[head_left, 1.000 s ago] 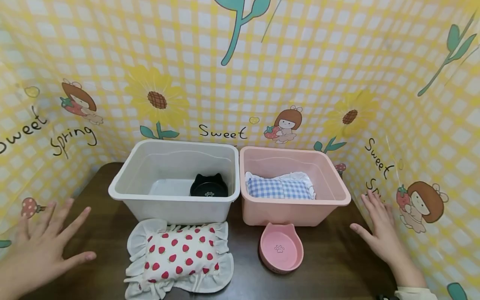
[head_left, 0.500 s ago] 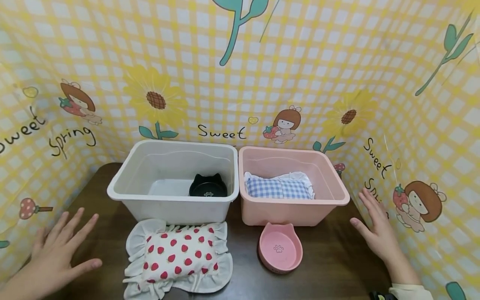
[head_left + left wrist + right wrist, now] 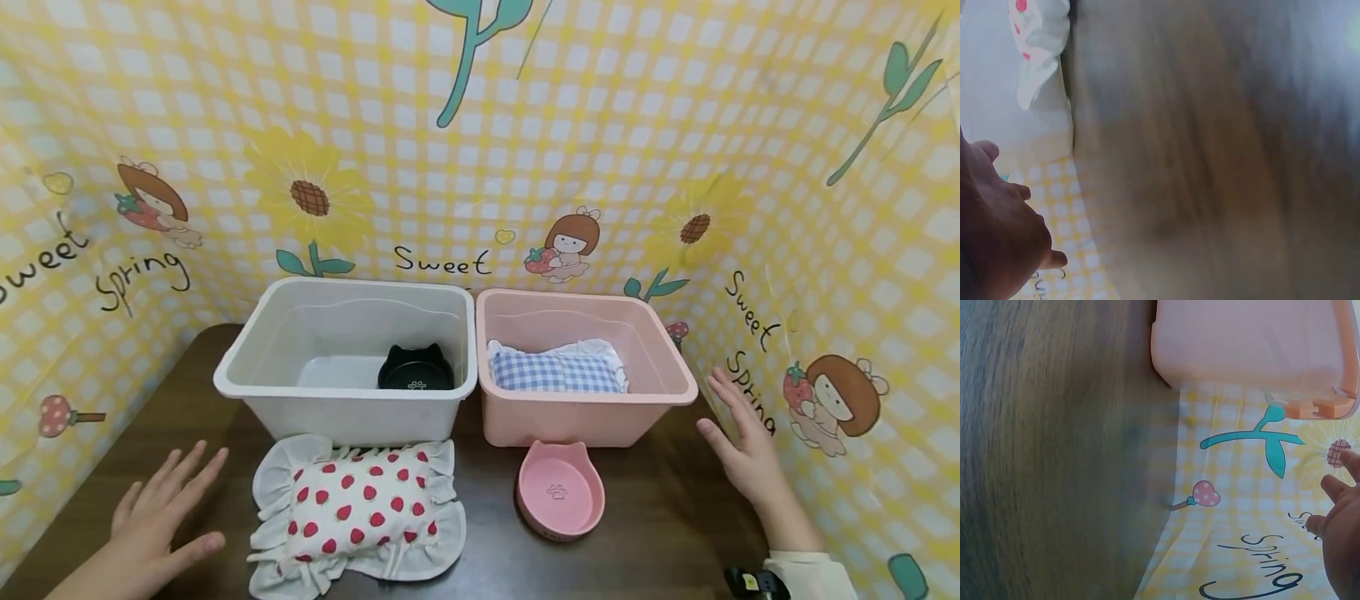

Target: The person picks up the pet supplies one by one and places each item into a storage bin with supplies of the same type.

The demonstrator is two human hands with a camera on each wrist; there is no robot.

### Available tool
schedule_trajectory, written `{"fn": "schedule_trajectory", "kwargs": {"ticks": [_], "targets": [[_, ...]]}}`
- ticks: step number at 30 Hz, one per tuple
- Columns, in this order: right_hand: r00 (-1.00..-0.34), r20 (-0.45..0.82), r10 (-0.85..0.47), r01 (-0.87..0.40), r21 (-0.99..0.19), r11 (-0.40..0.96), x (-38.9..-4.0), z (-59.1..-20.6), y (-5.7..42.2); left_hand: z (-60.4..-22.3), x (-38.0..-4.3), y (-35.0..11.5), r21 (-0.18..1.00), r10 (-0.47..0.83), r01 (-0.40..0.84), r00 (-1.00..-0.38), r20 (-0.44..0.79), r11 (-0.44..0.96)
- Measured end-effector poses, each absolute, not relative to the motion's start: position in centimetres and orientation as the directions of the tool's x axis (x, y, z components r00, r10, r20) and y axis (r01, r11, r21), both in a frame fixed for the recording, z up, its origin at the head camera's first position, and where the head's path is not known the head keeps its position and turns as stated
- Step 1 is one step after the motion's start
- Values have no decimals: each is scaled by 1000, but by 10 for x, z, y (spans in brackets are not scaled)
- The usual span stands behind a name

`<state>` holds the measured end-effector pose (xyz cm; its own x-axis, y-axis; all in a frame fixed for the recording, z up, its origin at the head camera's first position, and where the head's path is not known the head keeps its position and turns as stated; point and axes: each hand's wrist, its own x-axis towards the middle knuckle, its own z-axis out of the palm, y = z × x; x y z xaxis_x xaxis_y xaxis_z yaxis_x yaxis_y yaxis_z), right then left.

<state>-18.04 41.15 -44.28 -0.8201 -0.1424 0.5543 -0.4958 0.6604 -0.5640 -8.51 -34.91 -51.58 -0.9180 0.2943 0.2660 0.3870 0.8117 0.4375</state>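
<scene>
My left hand (image 3: 161, 521) hovers over the table's left side, fingers spread and holding nothing. Just right of it lies a strawberry-print pillow (image 3: 363, 508) with white ruffles; its edge also shows in the left wrist view. My right hand (image 3: 750, 462), also spread and without anything in it, is right of the pink plastic bin (image 3: 577, 423). A pink cat-eared pet bowl (image 3: 558, 496) stands in front of that bin, apart from both hands. Inside the pink bin rests a blue checked pillow (image 3: 558, 372). The white bin (image 3: 352, 417) beside it contains a black cat-eared bowl (image 3: 416, 371).
The two bins stand side by side at the back of the dark wooden table (image 3: 660, 517). A yellow checked cloth (image 3: 450, 192) with printed flowers and words hangs behind and along both sides. A dark device (image 3: 753, 583) sits by my right cuff.
My left hand has moved right and lower, closer to the strawberry-print pillow. My right hand has shifted slightly left and up. The bins, bowls and pillows stay in place.
</scene>
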Motion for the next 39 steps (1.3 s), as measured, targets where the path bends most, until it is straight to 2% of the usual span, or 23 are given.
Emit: {"fn": "schedule_trajectory", "kwargs": {"ticks": [4, 11, 17, 24, 29, 33, 39], "targets": [[-831, 543, -120, -477, -585, 655, -180, -444, 408, -518, -84, -338, 480, 279, 392, -915, 291, 785], [-807, 577, -125, -498, -549, 671, -182, -443, 402, -523, -84, -321, 518, 258, 382, -920, 297, 766], [-807, 582, -100, -489, -563, 667, -174, -429, 384, -525, -84, -309, 576, 257, 376, -925, 280, 726], [-818, 575, -35, -471, -632, 615, -172, -419, 376, -526, -79, -292, 541, 223, 306, -951, 214, 784], [-792, 610, -35, -519, -641, 566, -177, -424, 377, -528, -78, -282, 536, 196, 291, -954, 229, 793], [-800, 600, -15, -502, -654, 566, -185, -433, 383, -528, -81, -279, 550, 189, 297, -951, 246, 780], [-810, 584, 52, -444, -668, 598, -196, -443, 388, -521, -82, -271, 591, 165, 229, -973, 161, 774]]}}
